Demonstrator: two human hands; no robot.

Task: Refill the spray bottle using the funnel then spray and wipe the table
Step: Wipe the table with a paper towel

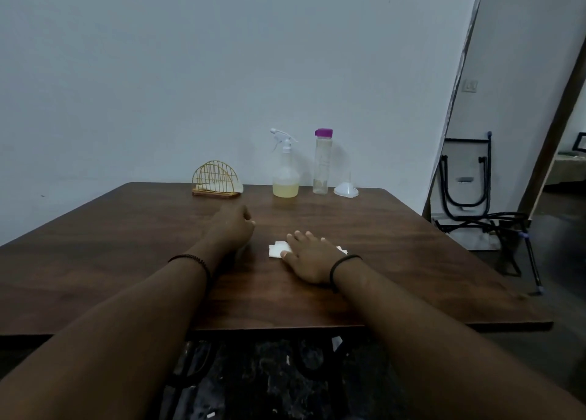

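A clear spray bottle (pixel 285 169) with a white trigger head stands at the far edge of the brown wooden table (pixel 126 261), holding a little yellowish liquid. To its right stands a tall clear bottle (pixel 322 162) with a purple cap. A white funnel (pixel 346 189) lies mouth-down beside that. My right hand (pixel 309 258) lies flat with straight fingers on a folded white tissue (pixel 278 249) in the table's middle. My left hand (pixel 234 226) rests on the table to the left of the tissue, fingers curled, with nothing visible in it.
A yellow wire napkin holder (pixel 215 178) with white napkins sits at the far edge, left of the spray bottle. A folded table with black legs (pixel 466 185) leans against the wall to the right, next to a doorway.
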